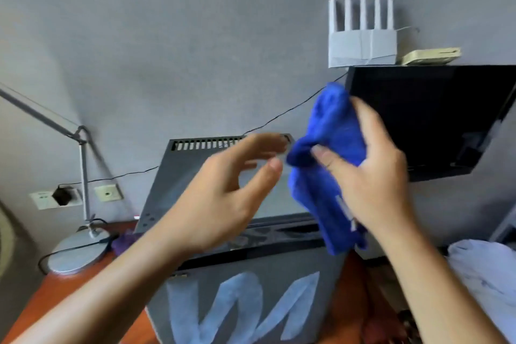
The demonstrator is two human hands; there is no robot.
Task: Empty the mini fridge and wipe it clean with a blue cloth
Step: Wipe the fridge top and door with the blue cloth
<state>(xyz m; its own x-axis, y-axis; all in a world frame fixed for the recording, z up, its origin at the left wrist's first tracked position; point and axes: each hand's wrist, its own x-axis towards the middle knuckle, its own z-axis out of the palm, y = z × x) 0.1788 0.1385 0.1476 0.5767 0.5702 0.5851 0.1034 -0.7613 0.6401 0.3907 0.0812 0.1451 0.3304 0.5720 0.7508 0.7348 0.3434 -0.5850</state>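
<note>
A: Far left?
B: Desk lamp (75,246), round base on the wooden counter (55,296). Wall sockets (55,198) behind it, black plug in one.
A: Fridge?
B: Grey mini fridge (245,301) mid-frame on the counter, pale zigzag marks on its near face, vent slots along the back of the top.
A: Left hand?
B: Left hand (223,198) hovers above the fridge top, fingers (268,142) loosely spread, holding nothing, blurred. Just short of the cloth.
A: Cloth?
B: Blue cloth (326,165) bunched in the right hand (374,173), up in the air above the fridge's right edge. Thumb and fingers curled round it, tail hanging down.
A: Right of that?
B: Dark monitor (435,120), white router (363,45) on top. White fabric (485,282) bottom right.
</note>
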